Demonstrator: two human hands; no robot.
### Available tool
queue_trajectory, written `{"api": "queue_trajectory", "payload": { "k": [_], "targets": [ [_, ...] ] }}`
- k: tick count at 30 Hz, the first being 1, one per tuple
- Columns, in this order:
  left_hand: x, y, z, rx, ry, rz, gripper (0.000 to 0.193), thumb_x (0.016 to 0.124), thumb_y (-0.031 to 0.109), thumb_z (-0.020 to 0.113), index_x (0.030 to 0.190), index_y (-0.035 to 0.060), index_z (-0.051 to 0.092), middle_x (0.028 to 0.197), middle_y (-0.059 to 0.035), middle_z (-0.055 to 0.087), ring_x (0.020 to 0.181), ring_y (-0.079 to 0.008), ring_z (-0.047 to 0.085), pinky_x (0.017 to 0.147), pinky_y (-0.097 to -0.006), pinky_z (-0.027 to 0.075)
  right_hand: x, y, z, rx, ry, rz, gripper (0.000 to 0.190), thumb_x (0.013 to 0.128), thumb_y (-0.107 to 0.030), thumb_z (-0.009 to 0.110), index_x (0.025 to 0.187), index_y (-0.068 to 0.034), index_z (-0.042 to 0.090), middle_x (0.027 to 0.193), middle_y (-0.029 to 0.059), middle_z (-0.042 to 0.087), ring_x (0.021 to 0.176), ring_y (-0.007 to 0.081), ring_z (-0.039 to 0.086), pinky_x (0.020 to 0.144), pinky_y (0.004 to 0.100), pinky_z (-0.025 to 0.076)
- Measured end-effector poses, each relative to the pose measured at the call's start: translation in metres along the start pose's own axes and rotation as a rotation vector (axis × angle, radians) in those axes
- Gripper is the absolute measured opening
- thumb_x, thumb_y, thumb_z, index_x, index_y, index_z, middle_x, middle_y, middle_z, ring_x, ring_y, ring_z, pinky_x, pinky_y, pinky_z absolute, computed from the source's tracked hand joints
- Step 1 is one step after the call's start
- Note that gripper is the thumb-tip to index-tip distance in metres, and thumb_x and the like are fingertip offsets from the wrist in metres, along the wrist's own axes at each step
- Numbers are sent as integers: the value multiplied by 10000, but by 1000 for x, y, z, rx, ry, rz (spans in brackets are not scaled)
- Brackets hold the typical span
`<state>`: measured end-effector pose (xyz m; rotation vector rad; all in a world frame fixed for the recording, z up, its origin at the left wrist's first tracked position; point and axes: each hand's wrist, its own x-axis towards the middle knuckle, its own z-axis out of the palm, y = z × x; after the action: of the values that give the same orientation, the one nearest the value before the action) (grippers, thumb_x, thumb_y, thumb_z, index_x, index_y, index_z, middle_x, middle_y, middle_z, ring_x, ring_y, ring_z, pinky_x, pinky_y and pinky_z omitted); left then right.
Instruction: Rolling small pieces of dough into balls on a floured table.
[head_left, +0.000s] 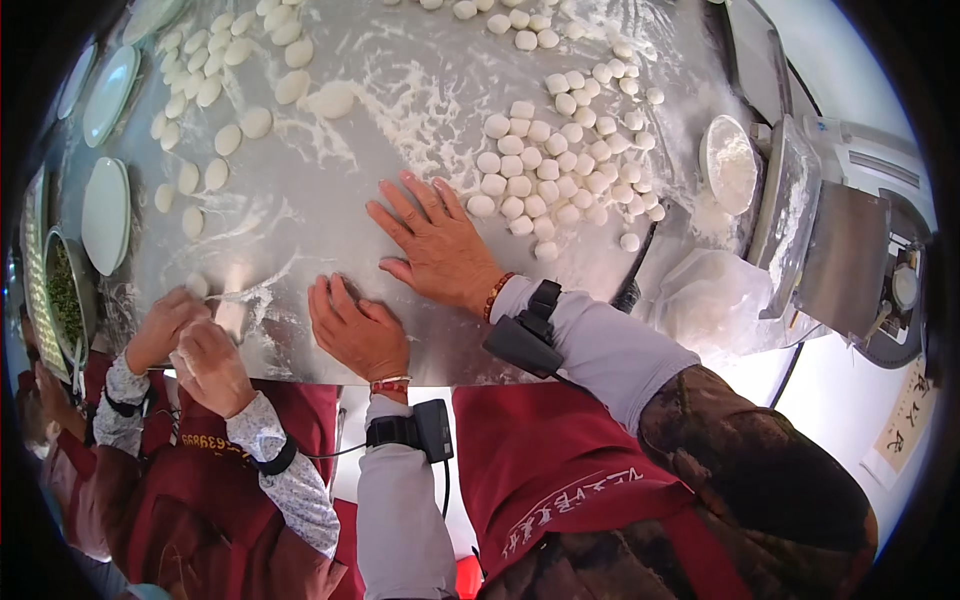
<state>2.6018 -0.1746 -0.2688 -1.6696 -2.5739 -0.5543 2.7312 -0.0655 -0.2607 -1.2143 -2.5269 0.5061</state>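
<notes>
My right hand (442, 247) rests palm down on the floured steel table (322, 187), fingers spread and nothing in it. Just beyond its fingertips lies a large group of small round dough pieces (530, 158). Lower and to the left, my left hand (358, 330) is palm down near the table's front edge. It appears to hold nothing, and its fingers are slightly bent with small gaps between them. Flattened dough rounds (228, 140) are scattered at the far left, and a wider one (331, 100) lies on loose flour ahead of my hands.
At left, a co-worker's floury hands (202, 352) work close to my left hand. Beyond are pale plates (106, 216), a bowl of chopped green filling (64, 292) and a tray (41, 300). A flour bowl (731, 165), plastic bag (709, 300) and metal-topped machine (844, 255) stand right.
</notes>
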Motion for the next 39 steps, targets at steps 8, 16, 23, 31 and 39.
{"api": "queue_trajectory", "payload": {
  "k": [8, 16, 23, 31, 39],
  "targets": [
    [3, 2, -2, -7, 30, 24, 487, 891, 79, 543, 1377, 69, 512, 1456, -133, 486, 1386, -356, 442, 1117, -523, 350, -10, -17, -46, 96, -51, 55, 652, 863, -354, 714, 1421, -85, 511, 1536, 141, 411, 1458, 358, 321, 1195, 525, 263],
    [2, 0, 1, -8, 30, 31, 480, 860, 71, 541, 1339, 48, 517, 1424, -174, 499, 1376, -378, 441, 1118, -532, 348, -71, -9, -13, 86, 18, 131, 470, 908, -141, 593, 1365, -42, 548, 1403, 183, 520, 1314, 342, 485, 1089, 462, 411],
    [6, -5, 1, -116, 33, 41, 392, 754, 42, 505, 1102, -125, 576, 1268, -328, 561, 1234, -464, 521, 1068, -546, 397, -35, -14, -13, 328, -150, 439, 466, 941, -97, 499, 1388, 34, 491, 1419, 230, 513, 1336, 372, 481, 1162, 463, 345],
    [7, 42, -22, -267, 54, 576, 330, 979, 135, 494, 1223, -65, 589, 1296, -232, 551, 1203, -379, 475, 1018, -487, 376, -48, -33, -34, 430, 250, 117, 318, 932, -192, 575, 1221, -70, 627, 1128, 191, 684, 1060, 380, 653, 922, 513, 517],
    [14, 138, -87, -565, -147, 1145, 273, 980, 135, 528, 1162, -35, 638, 1104, -183, 616, 957, -320, 513, 829, -428, 408, -141, -43, -75, 229, 301, 394, 123, 796, -162, 678, 874, -74, 714, 885, 154, 714, 850, 378, 696, 709, 486, 556]
  ]
}}
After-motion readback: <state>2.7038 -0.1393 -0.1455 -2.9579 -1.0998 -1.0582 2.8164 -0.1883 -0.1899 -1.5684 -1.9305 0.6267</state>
